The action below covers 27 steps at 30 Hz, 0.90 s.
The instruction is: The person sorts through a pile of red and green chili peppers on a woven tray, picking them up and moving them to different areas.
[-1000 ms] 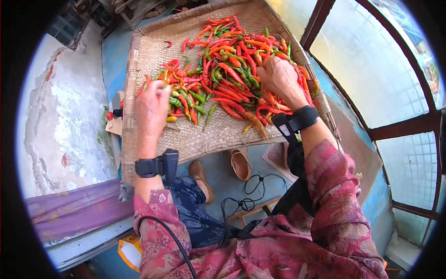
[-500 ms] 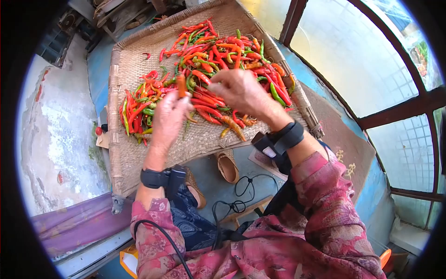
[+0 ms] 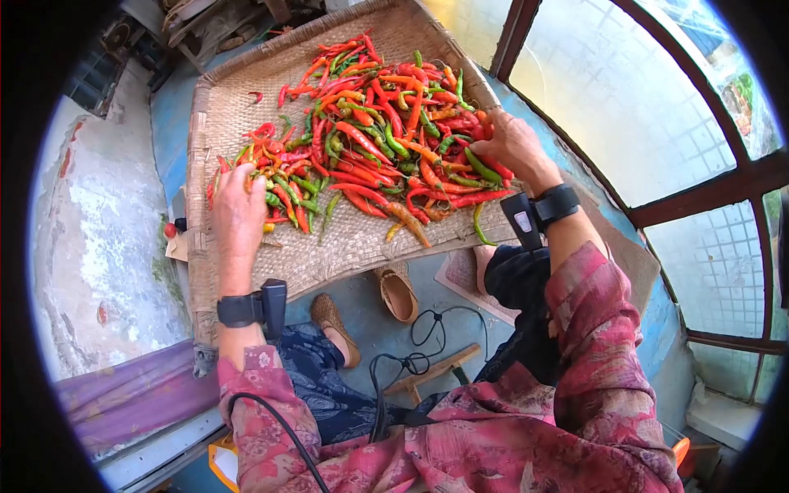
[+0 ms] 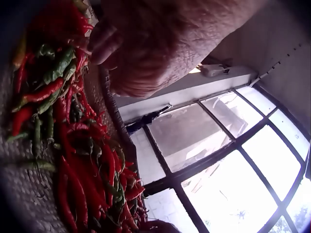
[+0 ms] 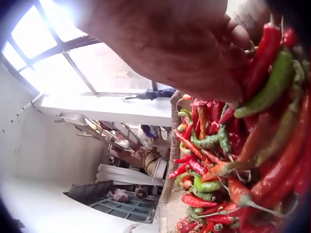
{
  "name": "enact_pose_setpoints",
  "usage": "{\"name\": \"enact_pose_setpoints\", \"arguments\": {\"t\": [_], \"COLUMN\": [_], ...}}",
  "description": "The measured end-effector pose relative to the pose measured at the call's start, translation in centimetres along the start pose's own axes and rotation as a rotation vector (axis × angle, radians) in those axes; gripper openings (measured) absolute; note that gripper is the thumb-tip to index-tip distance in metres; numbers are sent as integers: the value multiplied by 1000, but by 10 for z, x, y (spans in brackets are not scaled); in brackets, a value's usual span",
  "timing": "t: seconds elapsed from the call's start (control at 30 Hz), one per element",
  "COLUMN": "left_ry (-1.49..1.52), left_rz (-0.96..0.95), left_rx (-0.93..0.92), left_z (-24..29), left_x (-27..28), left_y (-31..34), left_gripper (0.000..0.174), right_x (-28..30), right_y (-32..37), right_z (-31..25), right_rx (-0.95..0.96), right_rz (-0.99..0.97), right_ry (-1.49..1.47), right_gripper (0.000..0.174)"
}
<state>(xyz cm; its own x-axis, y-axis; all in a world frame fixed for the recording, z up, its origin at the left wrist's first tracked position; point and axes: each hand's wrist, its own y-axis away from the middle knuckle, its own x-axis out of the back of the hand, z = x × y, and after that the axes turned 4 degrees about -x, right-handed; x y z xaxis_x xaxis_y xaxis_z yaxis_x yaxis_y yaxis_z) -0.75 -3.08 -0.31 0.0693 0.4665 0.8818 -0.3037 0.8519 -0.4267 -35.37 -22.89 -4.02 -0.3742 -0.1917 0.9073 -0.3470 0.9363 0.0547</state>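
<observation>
A shallow woven tray [image 3: 223,107] bears red, orange and green chili peppers. The bigger heap [image 3: 370,148] fills its middle and right; a smaller heap [image 3: 288,177] lies at the left. My left hand [image 3: 238,215] is over the left heap, its fingertips among the peppers; whether it grips one I cannot tell. At the big heap's right edge, my right hand [image 3: 518,149] reaches down with thumb and fingers apart. In the right wrist view, its thumb is right at a green chili [image 5: 268,86] and a red chili [image 5: 262,58].
A yellow-green chili [image 3: 480,225] lies by the tray's front rim. Below are woven shoes [image 3: 399,296], a black cable [image 3: 419,359] and a small wooden frame [image 3: 436,370]. Framed windows [image 3: 641,107] stand at the right, a worn wall [image 3: 115,238] at the left.
Half a second ago my left hand held up an orange chili near my right hand. Since then the left hand has moved back left to the smaller heap, the right hand rightward.
</observation>
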Motion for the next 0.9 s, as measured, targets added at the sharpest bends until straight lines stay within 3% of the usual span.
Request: {"name": "enact_pose_setpoints", "arguments": {"t": [0.1, 0.17, 0.33, 0.43, 0.53, 0.7, 0.8, 0.9], "left_ry": [131, 140, 236, 582, 902, 944, 876, 1043], "left_rz": [-124, -122, -140, -209, -219, -223, -222, -375], "left_rx": [23, -28, -119, -6, 61, 21, -21, 162], "left_z": [26, 30, 37, 51, 60, 79, 81, 75], "left_x": [-4, -10, -18, -21, -40, -30, -24, -17], "left_y": [1, 1, 1, 2, 7, 5, 7, 6], "left_gripper": [24, 23, 21, 23, 30, 33, 29, 24], "right_x": [-16, -11, -6, -12, -8, -26, -26, -41], "right_y": [-3, -3, -2, -7, 5, 26, 40, 31], "right_z": [-5, -21, -61, -78, -101, -139, -151, -146], "right_rx": [109, 187, 320, 374, 319, 438, 453, 453], "right_rz": [154, 163, 329, 235, 122, 11, -35, -177], "right_ry": [-54, -131, -346, -776, -754, -752, -730, -966], "right_gripper": [31, 19, 15, 22, 25, 34, 28, 23]}}
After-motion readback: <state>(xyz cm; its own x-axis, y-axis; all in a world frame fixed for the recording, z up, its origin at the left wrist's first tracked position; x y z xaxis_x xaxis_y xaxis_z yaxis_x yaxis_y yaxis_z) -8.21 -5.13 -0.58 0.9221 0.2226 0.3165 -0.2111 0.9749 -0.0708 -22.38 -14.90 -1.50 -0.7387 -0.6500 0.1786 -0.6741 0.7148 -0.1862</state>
